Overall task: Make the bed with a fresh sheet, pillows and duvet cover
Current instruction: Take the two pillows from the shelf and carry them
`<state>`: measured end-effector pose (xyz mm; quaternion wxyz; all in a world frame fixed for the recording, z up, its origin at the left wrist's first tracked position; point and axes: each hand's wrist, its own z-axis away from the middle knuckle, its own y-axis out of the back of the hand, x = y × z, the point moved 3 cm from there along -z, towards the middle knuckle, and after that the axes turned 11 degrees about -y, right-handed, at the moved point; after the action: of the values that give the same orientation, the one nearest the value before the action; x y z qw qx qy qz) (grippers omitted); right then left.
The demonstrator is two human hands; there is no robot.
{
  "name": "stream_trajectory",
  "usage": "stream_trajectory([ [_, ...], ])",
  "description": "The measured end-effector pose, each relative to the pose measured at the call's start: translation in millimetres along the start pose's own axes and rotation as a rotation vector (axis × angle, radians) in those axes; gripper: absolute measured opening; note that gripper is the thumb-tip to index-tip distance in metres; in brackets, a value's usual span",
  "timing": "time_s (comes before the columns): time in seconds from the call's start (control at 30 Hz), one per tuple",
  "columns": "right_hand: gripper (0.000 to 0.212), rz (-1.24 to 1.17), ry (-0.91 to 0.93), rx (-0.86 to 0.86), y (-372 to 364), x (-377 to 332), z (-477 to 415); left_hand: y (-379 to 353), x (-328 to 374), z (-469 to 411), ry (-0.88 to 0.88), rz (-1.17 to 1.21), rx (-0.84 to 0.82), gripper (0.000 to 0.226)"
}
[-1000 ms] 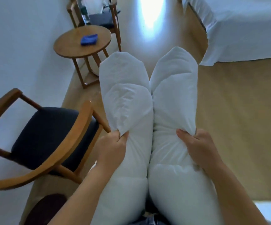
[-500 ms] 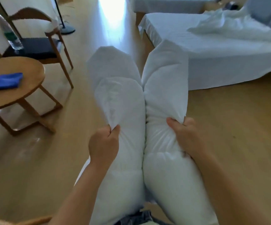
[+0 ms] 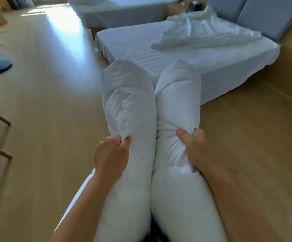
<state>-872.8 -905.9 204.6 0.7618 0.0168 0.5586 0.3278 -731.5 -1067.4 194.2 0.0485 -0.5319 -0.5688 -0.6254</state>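
Pillows in left hand, right hand

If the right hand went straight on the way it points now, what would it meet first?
The right hand grips the right pillow, whose far end leads. That end would likely meet the near side of the sheeted bed first, though depth is hard to judge.
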Motion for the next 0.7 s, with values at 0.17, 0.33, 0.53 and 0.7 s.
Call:
stream_trajectory([
  [0.17,0.038,-0.019,0.15,-0.02,32.9,-105.6,-161.5,-59.2,56.3,-167.3,-0.006,0.035,0.09,0.05],
  [0.33,0.038,-0.05,0.275,0.033,56.7,-210.0,-330.4,-129.4,96.3,-340.6,-0.02,0.127,0.167,0.052],
  [0.53,0.034,-0.078,0.355,0.082,54.0,-329.5,-532.9,-204.0,131.7,-560.3,-0.04,0.164,0.203,0.051],
  [0.7,0.025,-0.15,0.411,0.048,69.7,-440.9,-676.4,-234.0,184.9,-724.8,-0.074,0.136,0.293,0.054],
])
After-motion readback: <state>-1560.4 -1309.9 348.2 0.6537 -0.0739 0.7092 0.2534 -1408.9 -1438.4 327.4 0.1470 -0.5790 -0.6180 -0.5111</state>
